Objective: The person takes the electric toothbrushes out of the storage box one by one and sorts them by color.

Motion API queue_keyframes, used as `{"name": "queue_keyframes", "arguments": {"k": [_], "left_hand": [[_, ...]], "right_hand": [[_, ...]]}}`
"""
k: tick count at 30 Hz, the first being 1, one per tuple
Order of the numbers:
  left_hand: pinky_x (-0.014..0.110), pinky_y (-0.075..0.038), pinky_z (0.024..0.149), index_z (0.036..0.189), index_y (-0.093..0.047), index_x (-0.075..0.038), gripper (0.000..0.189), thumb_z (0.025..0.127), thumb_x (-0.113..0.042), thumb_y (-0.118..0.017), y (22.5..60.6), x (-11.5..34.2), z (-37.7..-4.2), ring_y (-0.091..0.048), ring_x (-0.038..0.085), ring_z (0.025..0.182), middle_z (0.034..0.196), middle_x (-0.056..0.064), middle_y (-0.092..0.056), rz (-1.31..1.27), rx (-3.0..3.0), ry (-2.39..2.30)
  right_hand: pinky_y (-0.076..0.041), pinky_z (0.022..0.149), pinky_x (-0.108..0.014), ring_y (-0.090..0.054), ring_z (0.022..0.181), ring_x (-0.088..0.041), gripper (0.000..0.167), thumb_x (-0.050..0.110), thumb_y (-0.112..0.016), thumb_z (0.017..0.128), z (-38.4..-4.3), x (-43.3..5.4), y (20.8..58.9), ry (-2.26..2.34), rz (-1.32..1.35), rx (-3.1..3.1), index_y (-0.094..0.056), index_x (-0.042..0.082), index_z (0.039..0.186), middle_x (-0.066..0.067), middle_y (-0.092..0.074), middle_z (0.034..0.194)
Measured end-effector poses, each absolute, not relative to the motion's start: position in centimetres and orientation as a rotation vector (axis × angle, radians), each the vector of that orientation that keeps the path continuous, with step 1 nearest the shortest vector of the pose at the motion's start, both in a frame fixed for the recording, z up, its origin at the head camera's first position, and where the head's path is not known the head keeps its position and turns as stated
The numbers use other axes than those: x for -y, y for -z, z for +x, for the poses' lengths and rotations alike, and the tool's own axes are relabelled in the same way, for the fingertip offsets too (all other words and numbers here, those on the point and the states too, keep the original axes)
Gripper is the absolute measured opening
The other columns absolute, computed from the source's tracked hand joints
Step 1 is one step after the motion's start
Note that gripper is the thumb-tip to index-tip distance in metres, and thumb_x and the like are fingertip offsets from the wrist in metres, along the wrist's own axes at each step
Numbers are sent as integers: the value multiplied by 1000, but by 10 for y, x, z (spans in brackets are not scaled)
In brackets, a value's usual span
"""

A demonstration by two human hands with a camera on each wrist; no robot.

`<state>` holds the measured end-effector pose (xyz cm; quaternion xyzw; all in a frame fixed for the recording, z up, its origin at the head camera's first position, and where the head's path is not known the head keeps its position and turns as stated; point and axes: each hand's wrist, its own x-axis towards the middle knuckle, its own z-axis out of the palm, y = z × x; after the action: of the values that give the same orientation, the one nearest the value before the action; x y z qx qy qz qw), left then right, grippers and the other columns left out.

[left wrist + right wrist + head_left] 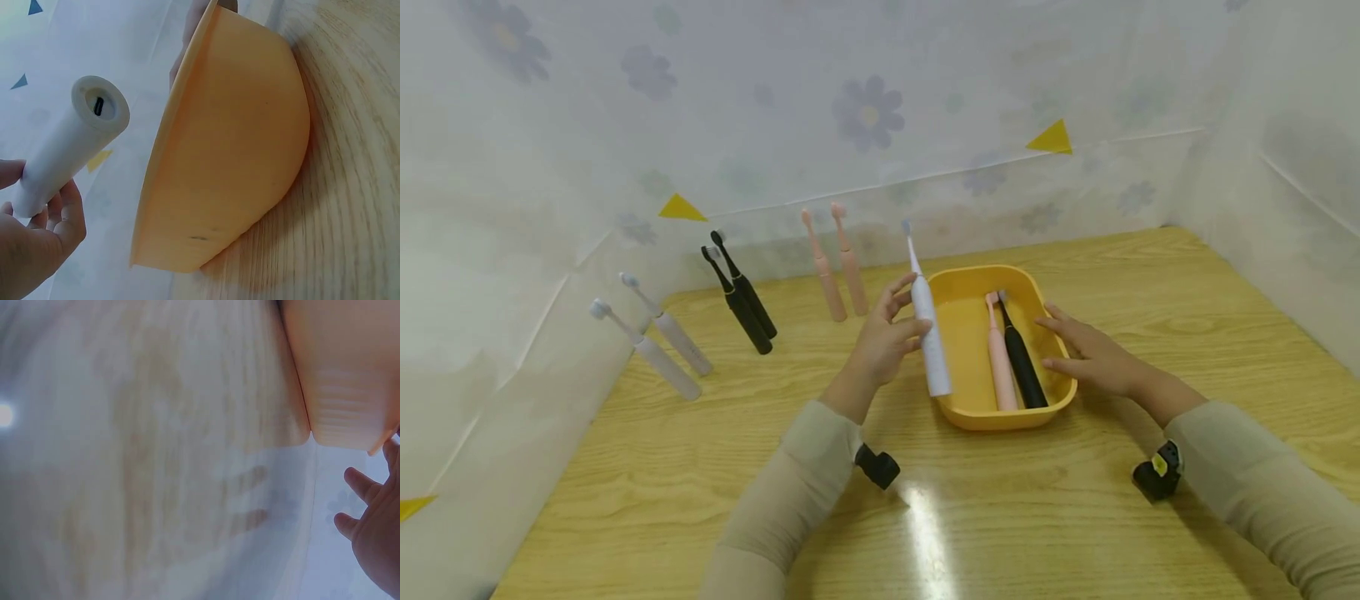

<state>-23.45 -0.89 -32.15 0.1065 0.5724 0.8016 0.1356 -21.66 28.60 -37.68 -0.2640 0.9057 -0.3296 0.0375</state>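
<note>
My left hand (886, 337) grips a white electric toothbrush (931, 342) by its handle, brush head up, over the left rim of a yellow bin (958, 321). In the left wrist view the handle's round base (100, 106) faces the camera, with a small dark socket in it. My right hand (1090, 354) is at the bin's right rim, fingers spread and fairly straight, the tips reaching over the edge. Inside the bin lie a pink electric toothbrush (1000, 367) and a black electric toothbrush (1022, 367), side by side.
Pairs of electric toothbrushes stand along the table's back left: white ones (666, 367), black ones (748, 317) and pink ones (827, 287). Behind the wooden table (1045, 517) hangs a pale flowered sheet (760, 125) with yellow triangles.
</note>
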Motion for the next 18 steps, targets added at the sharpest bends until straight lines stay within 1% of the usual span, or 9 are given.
{"name": "queue_keyframes", "arguments": {"k": [7, 12, 18], "left_hand": [[28, -45, 66, 130, -34, -16, 63, 77, 14, -51, 322, 20, -234, -46, 19, 88, 126, 10, -34, 274, -1724, -2351], [29, -45, 67, 130, -33, -15, 62, 77, 13, -50, 323, 30, -235, -47, 19, 87, 126, 11, -34, 292, -1731, -2372], [30, -44, 69, 131, -31, -14, 62, 79, 14, -49, 325, 44, -234, -46, 20, 89, 126, 11, -33, 318, -1747, -2379]], "right_hand": [[-13, 92, -60, -8, 124, -41, 61, 25, -54, 86, -215, -285, 376, 1008, -789, -2786, -25, -1, 133, -21, -4, 141], [-13, 92, -60, -8, 124, -41, 61, 25, -53, 86, -215, -285, 377, 1009, -789, -2786, -25, -1, 134, -21, -4, 141], [-14, 91, -61, -9, 124, -42, 60, 24, -54, 86, -215, -286, 378, 1008, -798, -2788, -26, 0, 134, -19, -4, 141]]}}
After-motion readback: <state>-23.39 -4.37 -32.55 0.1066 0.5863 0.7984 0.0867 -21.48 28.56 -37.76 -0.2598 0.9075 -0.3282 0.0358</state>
